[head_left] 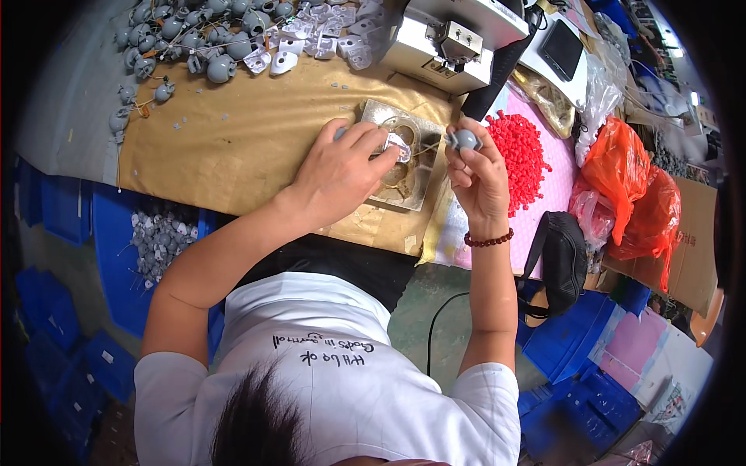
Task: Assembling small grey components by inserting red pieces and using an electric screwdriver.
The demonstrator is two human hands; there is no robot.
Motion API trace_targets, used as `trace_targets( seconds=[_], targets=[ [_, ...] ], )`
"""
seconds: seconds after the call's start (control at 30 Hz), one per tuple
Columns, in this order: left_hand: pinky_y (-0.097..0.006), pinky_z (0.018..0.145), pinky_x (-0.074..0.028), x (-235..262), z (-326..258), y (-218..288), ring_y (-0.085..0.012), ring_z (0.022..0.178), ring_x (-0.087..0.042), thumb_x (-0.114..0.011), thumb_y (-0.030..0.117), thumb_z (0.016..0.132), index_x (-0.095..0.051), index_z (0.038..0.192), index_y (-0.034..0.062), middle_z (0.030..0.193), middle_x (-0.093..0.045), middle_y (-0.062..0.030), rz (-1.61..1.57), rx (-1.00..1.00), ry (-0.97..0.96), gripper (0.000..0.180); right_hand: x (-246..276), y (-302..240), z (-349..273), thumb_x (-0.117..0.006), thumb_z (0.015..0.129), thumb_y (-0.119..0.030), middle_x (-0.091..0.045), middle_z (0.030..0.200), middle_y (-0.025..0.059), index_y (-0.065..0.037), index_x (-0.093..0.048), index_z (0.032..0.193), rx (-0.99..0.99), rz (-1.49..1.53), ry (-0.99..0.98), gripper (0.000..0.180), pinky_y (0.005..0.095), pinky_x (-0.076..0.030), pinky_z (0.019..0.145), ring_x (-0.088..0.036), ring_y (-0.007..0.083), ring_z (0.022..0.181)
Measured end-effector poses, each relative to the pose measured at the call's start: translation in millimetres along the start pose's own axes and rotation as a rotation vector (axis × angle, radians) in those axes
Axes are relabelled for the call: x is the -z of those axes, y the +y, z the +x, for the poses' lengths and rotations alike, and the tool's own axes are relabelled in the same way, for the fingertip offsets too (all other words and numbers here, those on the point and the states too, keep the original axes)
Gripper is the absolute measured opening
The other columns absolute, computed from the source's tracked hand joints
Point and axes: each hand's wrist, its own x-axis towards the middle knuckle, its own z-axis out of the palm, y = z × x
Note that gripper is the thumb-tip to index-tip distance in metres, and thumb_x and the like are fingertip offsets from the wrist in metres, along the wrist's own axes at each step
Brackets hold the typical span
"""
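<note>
My left hand [339, 172] reaches over a square metal fixture [414, 186] with round recesses. Its fingertips close on a small white plastic part [399, 147] above the fixture; a bit of something grey peeks out by the index finger. To the right of the fixture, my right hand [479, 175] is raised, pinching a rounded grey plastic piece [466, 140] between thumb and fingers. A thin wire seems to run from that piece toward the fixture, though its end is hard to make out.
Grey ball-shaped parts with wires [221, 68] and white plastic shells [295, 46] pile up at the far left. A boxy machine [439, 66] stands behind the fixture. Red small pieces [517, 159], a black pouch [563, 264] and orange bags [618, 167] lie to the right.
</note>
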Motion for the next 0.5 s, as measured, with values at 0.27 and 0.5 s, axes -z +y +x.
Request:
trace_targets(
  seconds=[0.27,0.5],
  targets=[
    [-0.043,0.098,-0.042,2,0,-9,-0.0270,0.117,-0.056,-0.071,0.007,0.074,-0.067,0.111,0.0083,0.114,-0.060,-0.0091,-0.039,-0.035,-0.016,0.037,-20,8,12,-0.076,0.085,-0.009,-0.069,0.082,0.0031,0.001,-0.067,0.101,-0.039,-0.594,0.054,0.020,0.0196,-0.046,0.054,-0.056,0.0060,0.061],
    [-0.043,0.094,-0.045,4,3,-12,-0.0275,0.113,-0.058,-0.071,0.007,0.075,-0.067,0.103,0.0070,0.111,-0.062,-0.0095,-0.084,-0.057,0.025,0.028,-20,34,21,-0.084,0.077,-0.021,-0.063,0.070,0.0073,-0.001,-0.065,0.090,0.459,-1.365,0.090,0.030,0.0285,-0.048,0.052,-0.062,0.0157,0.059]
  ],
)
